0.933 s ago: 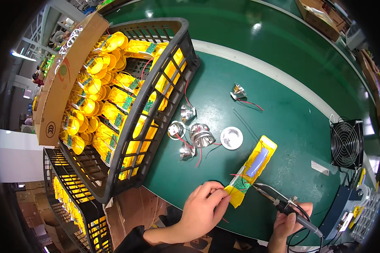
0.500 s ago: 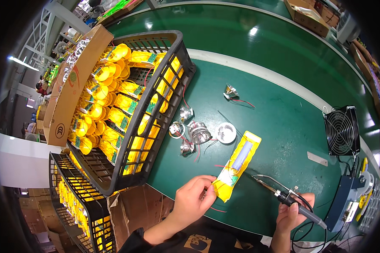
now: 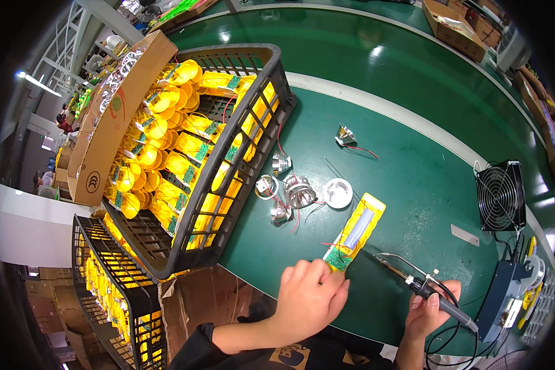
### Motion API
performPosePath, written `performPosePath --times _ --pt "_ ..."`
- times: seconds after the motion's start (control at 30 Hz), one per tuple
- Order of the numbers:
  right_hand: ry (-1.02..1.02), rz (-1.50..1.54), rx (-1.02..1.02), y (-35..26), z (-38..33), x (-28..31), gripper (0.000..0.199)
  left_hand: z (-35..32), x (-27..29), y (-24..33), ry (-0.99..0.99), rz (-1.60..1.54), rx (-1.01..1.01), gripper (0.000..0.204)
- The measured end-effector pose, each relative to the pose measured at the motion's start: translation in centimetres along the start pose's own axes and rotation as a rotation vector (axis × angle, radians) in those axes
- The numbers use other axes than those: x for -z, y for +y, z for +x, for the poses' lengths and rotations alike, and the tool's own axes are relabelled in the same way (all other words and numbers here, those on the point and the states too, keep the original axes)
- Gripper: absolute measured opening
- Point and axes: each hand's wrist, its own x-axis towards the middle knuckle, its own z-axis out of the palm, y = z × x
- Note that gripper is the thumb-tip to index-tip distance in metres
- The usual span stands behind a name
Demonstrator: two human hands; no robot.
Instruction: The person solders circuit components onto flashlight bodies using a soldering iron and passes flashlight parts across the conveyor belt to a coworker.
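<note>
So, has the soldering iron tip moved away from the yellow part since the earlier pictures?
Yes. The soldering iron tip now sits right of the yellow part, off it.

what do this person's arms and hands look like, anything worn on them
Both hands are bare: no gloves, rings or watch show. The left hand comes out of a dark, black-looking long sleeve that ends partway up the forearm, leaving the wrist uncovered. The right hand shows only a short stretch of bare wrist before the picture's lower edge cuts it off, so no sleeve can be seen there.

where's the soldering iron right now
In the head view the soldering iron is at lower right, held in the right hand, tip pointing left toward the yellow part under the left hand.
</note>
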Motion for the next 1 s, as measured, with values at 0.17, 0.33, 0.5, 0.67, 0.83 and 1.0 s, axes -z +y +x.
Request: performPosePath --times 0.17,0.33,0.5,0.67,0.83,1.0 --pt "0.014 0.031 -0.008 -0.3 0.1 -0.3 0.034 -0.1 -0.8 0.7 -0.091 0.044 0.0 0.013" --pt "0.016 0.039 0.003 -0.4 0.3 0.2 0.035 -0.9 -1.1 -0.2 0.068 0.018 -0.143 0.02" --pt "0.048 0.055 -0.048 -0.6 0.3 0.4 0.034 -2.6 1.1 -4.3 0.114 -0.17 -0.238 0.022" --pt "0.037 0.039 -0.028 -0.5 0.3 0.0 0.028 -2.9 1.9 -5.1 -0.019 0.053 -0.38 0.021" --pt "0.021 0.025 -0.055 -0.3 0.5 0.1 0.03 -3.0 1.0 -6.0 -0.063 -0.017 -0.403 0.022" --pt "-0.02 -0.014 -0.039 0.0 0.7 -0.3 0.024 -3.2 0.0 -6.3 -0.009 -0.201 -0.273 0.021"
